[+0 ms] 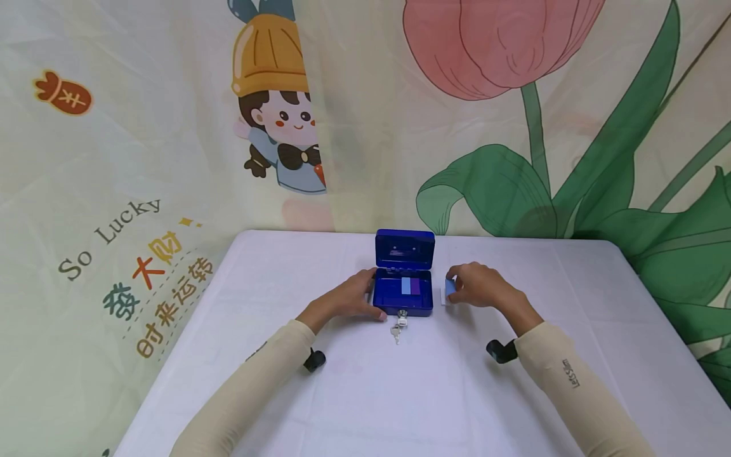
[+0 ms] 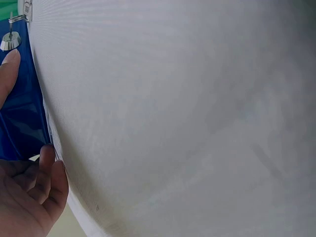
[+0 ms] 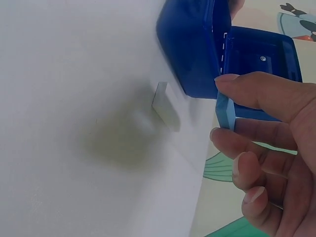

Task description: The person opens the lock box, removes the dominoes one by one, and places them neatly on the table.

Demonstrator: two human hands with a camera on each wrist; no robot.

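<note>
A blue cash box (image 1: 384, 298) stands on the white table with its lid (image 1: 404, 249) raised at the back. Inside lie a light blue strip (image 1: 406, 285) and a purple one (image 1: 415, 286), side by side. My left hand (image 1: 351, 297) holds the box by its left side, thumb at the front near the lock (image 2: 11, 41). To the right of the box, my right hand (image 1: 482, 285) pinches a flat light blue block (image 3: 225, 111) between thumb and fingers. Below it, a thin white block (image 3: 165, 108) lies on the cloth beside the box.
Keys (image 1: 396, 331) hang from the lock at the box's front. A white cloth covers the table (image 1: 411, 393). Behind the table's back edge hangs a printed curtain (image 1: 365, 127) with a tulip and a cartoon figure.
</note>
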